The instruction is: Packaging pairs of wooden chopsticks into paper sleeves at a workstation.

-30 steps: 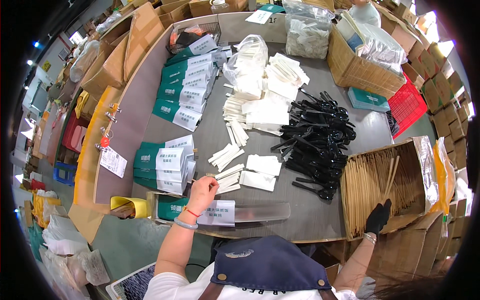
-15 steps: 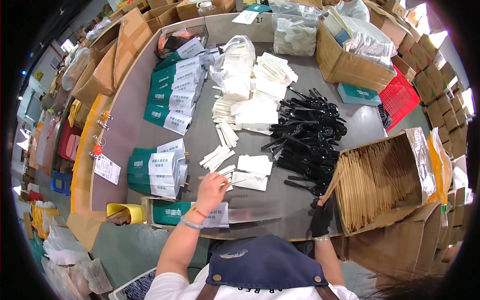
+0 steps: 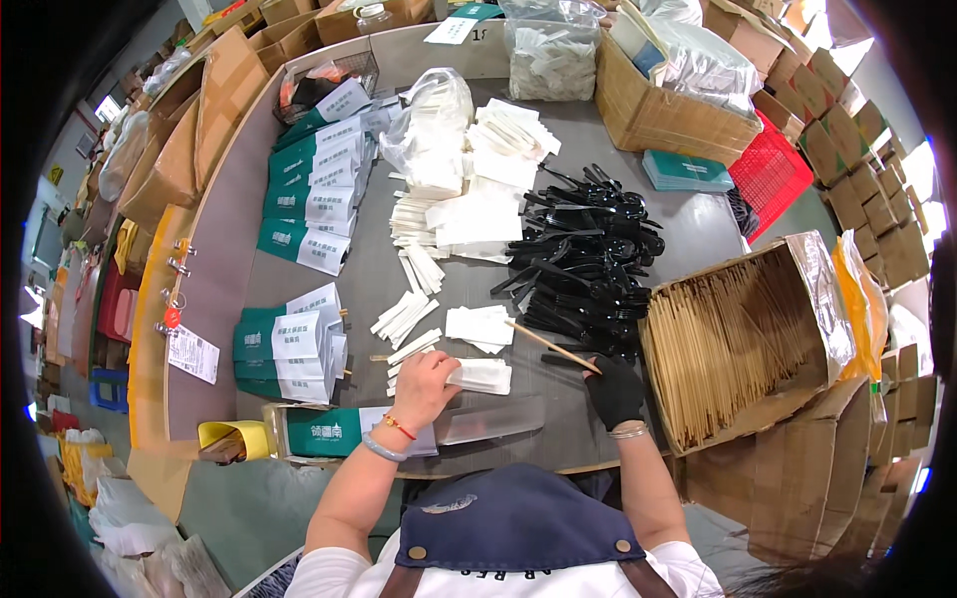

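Observation:
My right hand (image 3: 614, 391), in a black fingerless glove, grips the near end of wooden chopsticks (image 3: 554, 346) that point up and left over the table. My left hand (image 3: 423, 387) is bare, its fingers closed at the left end of a flat white packet (image 3: 486, 377). A thin stick's tip (image 3: 379, 358) shows left of these fingers; whether they hold it is hidden. Just beyond lie more white packets (image 3: 480, 327) and narrow white strips (image 3: 405, 315). Black plastic cutlery (image 3: 588, 249) is heaped past my right hand, beside an opened carton (image 3: 743, 349) full of chopsticks.
Green-and-white printed sleeves (image 3: 289, 349) are stacked along the left side. Nearest me is a clear-walled holder (image 3: 493, 421) with similar sleeves. White paper packets (image 3: 478, 214) pile up mid-table. A cardboard box (image 3: 678, 110) and red basket (image 3: 773, 179) stand far right.
My right hand has come away from the chopstick carton, moving left with the chopsticks. My left hand has lowered onto the white packet. The whole view has shifted slightly.

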The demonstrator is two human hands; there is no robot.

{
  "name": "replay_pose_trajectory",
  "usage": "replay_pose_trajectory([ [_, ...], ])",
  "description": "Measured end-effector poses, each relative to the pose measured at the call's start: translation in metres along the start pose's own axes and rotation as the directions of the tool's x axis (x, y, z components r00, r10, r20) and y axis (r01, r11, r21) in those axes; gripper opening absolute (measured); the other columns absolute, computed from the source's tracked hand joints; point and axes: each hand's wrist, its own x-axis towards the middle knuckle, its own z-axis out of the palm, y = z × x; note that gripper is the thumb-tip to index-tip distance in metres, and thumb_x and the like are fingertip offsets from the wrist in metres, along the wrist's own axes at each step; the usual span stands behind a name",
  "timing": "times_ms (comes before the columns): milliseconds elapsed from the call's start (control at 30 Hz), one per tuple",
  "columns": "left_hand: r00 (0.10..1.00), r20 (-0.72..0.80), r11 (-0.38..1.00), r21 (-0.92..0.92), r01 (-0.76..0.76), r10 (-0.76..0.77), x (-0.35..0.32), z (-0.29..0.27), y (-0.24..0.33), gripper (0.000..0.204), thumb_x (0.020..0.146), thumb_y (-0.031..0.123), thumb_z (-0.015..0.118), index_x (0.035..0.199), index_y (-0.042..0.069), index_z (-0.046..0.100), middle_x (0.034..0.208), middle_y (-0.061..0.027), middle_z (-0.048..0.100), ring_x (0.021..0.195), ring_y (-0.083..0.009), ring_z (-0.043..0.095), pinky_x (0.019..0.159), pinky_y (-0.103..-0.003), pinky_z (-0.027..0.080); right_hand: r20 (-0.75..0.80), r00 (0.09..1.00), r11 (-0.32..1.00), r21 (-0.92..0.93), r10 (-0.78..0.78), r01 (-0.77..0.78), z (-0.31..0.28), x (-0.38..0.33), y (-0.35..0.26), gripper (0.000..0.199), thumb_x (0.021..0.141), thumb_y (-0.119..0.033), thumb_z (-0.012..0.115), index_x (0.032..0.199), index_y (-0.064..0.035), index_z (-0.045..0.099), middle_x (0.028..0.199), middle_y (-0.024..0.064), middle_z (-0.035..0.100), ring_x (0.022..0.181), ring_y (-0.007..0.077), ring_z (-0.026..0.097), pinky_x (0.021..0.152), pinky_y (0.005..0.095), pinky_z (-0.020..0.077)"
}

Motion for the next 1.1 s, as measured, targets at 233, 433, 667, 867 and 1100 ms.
replay_pose_trajectory([
  [233,1.0,-0.009,1.0,-0.014,0.018,-0.018,-0.002,0.001,0.002,0.039,0.06,0.011,0.083,0.096,0.011,0.066,0.093,-0.0056,0.061,0.087,-0.0272,0.059,0.079,-0.039,0.047,0.006,0.998,0.997,-0.02,-0.068,0.068,-0.003,0.0,0.004,0.02,0.08,-0.02,0.071,0.098,-0.012,0.07,0.082,0.0104,0.064,0.08,0.0312,0.064,0.068,0.0406,0.0501],
  [433,1.0,-0.007,1.0,-0.006,0.013,-0.013,-0.002,0.003,0.003,0.039,0.06,0.011,0.083,0.095,0.011,0.066,0.093,-0.0055,0.06,0.087,-0.0267,0.059,0.078,-0.039,0.047,-0.084,0.993,0.996,-0.001,-0.084,0.085,-0.019,-0.001,-0.007,0.018,0.081,-0.013,0.067,0.099,-0.0118,0.067,0.086,0.013,0.063,0.08,0.0347,0.061,0.068,0.0432,0.0483],
  [667,0.999,-0.037,1.0,0.008,-0.005,0.006,-0.001,0.003,0.006,0.033,0.062,0.01,0.081,0.09,0.011,0.064,0.091,-0.0046,0.06,0.085,-0.0267,0.06,0.074,-0.039,0.047,-0.111,0.992,0.995,0.07,-0.065,0.073,-0.028,-0.004,-0.015,0.02,0.081,-0.008,0.063,0.101,-0.0102,0.065,0.087,0.0133,0.061,0.079,0.0349,0.06,0.068,0.0435,0.0479],
  [867,0.998,0.014,0.993,-0.106,0.055,-0.053,-0.005,0.006,0.002,0.025,0.065,0.01,0.08,0.082,0.008,0.062,0.078,-0.0063,0.061,0.076,-0.0275,0.06,0.066,-0.038,0.047,-0.09,0.995,0.979,0.194,-0.05,0.067,-0.03,-0.005,-0.021,0.02,0.081,-0.006,0.063,0.101,-0.01,0.065,0.09,0.0129,0.062,0.081,0.0332,0.063,0.068,0.0401,0.0495],
  [1100,0.907,0.382,0.87,-0.372,0.324,-0.175,-0.02,-0.022,0.023,0.027,0.062,0.018,0.082,0.08,0.009,0.063,0.068,-0.0074,0.059,0.069,-0.028,0.059,0.064,-0.039,0.047,0.056,0.99,0.959,0.261,-0.127,0.108,-0.025,-0.002,-0.044,0.009,0.08,-0.013,0.068,0.089,-0.0106,0.069,0.08,0.0103,0.061,0.076,0.0303,0.062,0.065,0.0395,0.0487],
])
